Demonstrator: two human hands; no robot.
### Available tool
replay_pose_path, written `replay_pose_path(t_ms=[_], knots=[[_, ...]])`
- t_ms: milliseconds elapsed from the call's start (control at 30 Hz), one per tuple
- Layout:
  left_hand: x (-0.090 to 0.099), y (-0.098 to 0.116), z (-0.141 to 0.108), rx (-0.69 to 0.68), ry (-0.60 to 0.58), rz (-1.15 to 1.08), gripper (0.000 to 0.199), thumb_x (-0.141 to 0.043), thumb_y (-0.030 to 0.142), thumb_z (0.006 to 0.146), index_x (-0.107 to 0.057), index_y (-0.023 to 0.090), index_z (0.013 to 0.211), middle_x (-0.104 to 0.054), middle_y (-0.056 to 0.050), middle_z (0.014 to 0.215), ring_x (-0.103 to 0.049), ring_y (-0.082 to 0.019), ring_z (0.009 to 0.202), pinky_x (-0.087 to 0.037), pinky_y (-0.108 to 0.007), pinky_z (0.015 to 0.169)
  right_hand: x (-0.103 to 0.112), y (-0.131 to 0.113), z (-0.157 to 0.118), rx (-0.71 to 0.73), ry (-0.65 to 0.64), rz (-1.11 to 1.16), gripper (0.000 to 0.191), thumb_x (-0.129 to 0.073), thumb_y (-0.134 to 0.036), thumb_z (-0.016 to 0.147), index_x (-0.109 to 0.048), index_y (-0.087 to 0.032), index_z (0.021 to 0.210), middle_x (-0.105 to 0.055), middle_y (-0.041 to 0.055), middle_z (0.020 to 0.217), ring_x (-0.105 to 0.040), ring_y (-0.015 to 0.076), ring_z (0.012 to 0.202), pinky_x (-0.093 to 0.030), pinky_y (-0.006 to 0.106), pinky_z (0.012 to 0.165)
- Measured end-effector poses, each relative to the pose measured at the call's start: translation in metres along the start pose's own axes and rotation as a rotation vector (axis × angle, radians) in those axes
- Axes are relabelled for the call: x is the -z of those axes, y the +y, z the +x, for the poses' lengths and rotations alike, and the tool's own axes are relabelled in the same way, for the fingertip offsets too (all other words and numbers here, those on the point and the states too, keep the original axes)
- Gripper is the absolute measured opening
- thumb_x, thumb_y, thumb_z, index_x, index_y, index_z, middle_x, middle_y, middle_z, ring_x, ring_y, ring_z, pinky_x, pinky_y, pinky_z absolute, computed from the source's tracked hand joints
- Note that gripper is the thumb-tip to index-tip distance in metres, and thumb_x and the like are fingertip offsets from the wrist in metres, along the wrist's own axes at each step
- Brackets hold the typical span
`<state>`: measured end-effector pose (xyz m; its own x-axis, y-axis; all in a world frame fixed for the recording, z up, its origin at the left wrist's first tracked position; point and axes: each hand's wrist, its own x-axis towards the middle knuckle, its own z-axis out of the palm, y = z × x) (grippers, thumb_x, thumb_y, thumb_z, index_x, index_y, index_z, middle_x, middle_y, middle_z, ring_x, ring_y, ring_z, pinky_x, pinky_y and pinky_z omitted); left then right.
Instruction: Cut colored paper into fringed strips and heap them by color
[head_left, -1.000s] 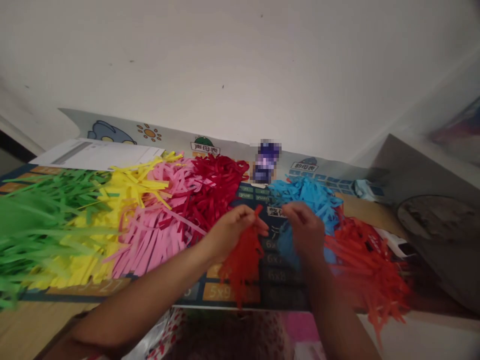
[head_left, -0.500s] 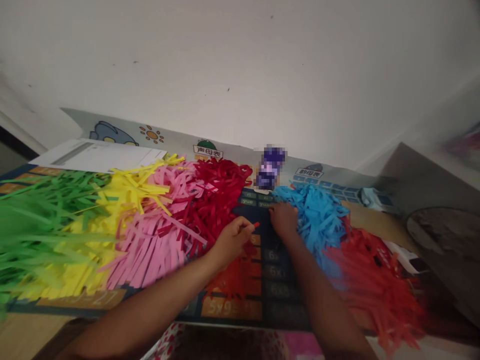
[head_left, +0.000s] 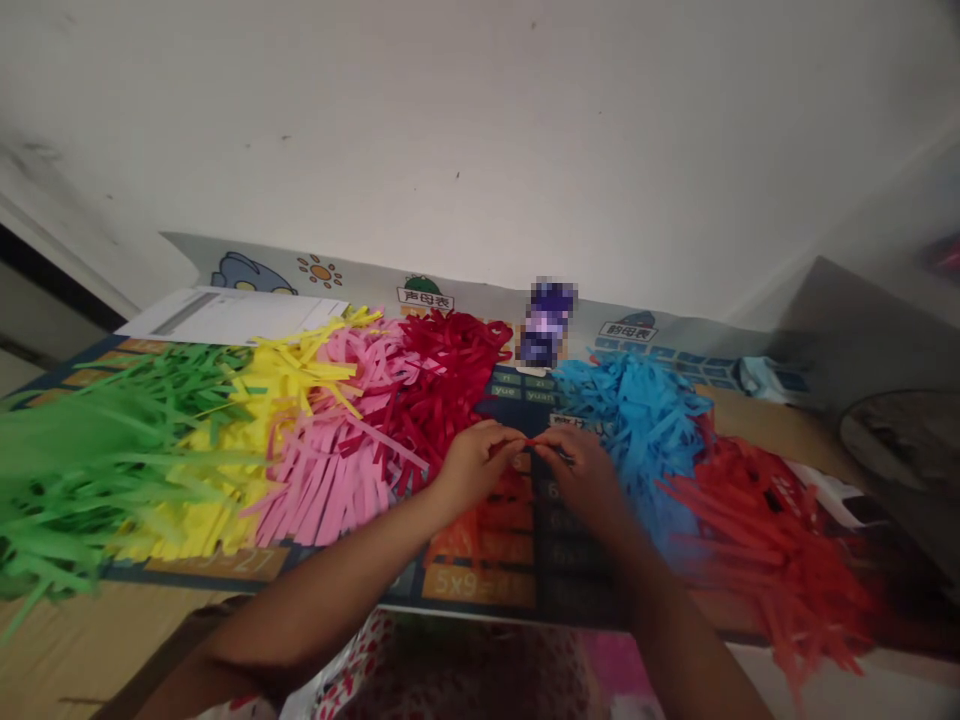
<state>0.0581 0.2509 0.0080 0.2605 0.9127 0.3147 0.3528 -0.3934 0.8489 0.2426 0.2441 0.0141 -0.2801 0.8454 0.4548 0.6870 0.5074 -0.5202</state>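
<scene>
My left hand (head_left: pixel 474 465) and my right hand (head_left: pixel 581 470) meet over the middle of the dark printed mat (head_left: pixel 559 590). Both are closed in a pinch on a small red paper strip (head_left: pixel 529 441), most of which the fingertips cover. Beside my left hand lies a pile of dark red strips (head_left: pixel 442 390), and some orange-red strips (head_left: pixel 465 540) show below that wrist. Close by my right hand is a heap of blue strips (head_left: pixel 649 420). A bright red bundle (head_left: pixel 780 550) spreads beyond it, partly blurred.
Leftward lie pink strips (head_left: pixel 330 480), yellow strips (head_left: pixel 217 480) and green strips (head_left: pixel 97 450). White paper sheets (head_left: pixel 225 315) rest behind them. A blurred-out phone-like object (head_left: pixel 547 325) leans against the wall (head_left: pixel 465 150). A round dark object (head_left: pixel 907 440) stands at far right.
My right hand has come back from the blue heap's edge to meet my left hand, and its fingers now pinch the red strip too. The view has shifted slightly.
</scene>
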Motion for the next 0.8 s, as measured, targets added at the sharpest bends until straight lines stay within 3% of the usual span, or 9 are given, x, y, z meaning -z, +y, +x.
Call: replay_pose_path(t_ms=[167,333,567,700,800], knots=[[0.004,0.001,-0.002,-0.052,-0.049,0.172,0.022,-0.054,0.030,0.091,-0.074,0.022,0.089,-0.065,-0.003,0.077,-0.060,-0.014,0.073,-0.045,-0.024,0.068,-0.007,0.003,-0.006,-0.022,0.024,0.035,0.023,-0.050,-0.033,0.094,-0.069,-0.022,0.086,-0.070,0.0035,0.087,-0.062,0.0200,0.087,-0.043,0.036,0.082],[0.006,0.001,-0.003,-0.153,-0.126,0.409,0.025,-0.050,0.032,0.094,-0.073,0.023,0.087,-0.065,-0.004,0.079,-0.059,-0.016,0.078,-0.044,-0.025,0.070,-0.010,0.002,-0.011,-0.089,-0.042,0.113,0.021,-0.050,-0.031,0.092,-0.068,-0.022,0.089,-0.070,0.0045,0.089,-0.063,0.0196,0.086,-0.047,0.033,0.078],[0.002,0.007,-0.003,0.008,-0.143,0.225,0.013,-0.051,0.021,0.089,-0.064,0.018,0.089,-0.066,-0.004,0.084,-0.061,-0.018,0.080,-0.045,-0.028,0.072,-0.009,0.001,-0.013,-0.238,-0.047,0.276,0.017,-0.058,-0.034,0.088,-0.069,-0.021,0.090,-0.071,0.0029,0.086,-0.065,0.0179,0.080,-0.051,0.030,0.074],[0.002,0.004,-0.005,0.032,-0.172,0.085,0.015,-0.049,0.017,0.089,-0.061,0.018,0.081,-0.063,-0.002,0.077,-0.060,-0.015,0.074,-0.045,-0.025,0.067,-0.009,0.002,-0.012,-0.249,-0.073,0.387,0.016,-0.061,-0.033,0.085,-0.070,-0.021,0.091,-0.072,0.0029,0.089,-0.066,0.0180,0.083,-0.050,0.031,0.078],[0.003,0.002,-0.004,0.051,-0.156,0.001,0.014,-0.050,0.020,0.090,-0.061,0.018,0.082,-0.064,-0.001,0.077,-0.060,-0.014,0.072,-0.045,-0.024,0.067,-0.010,0.004,-0.011,-0.333,-0.069,0.535,0.018,-0.064,-0.036,0.082,-0.070,-0.020,0.090,-0.072,0.0029,0.086,-0.067,0.0179,0.080,-0.051,0.030,0.074]])
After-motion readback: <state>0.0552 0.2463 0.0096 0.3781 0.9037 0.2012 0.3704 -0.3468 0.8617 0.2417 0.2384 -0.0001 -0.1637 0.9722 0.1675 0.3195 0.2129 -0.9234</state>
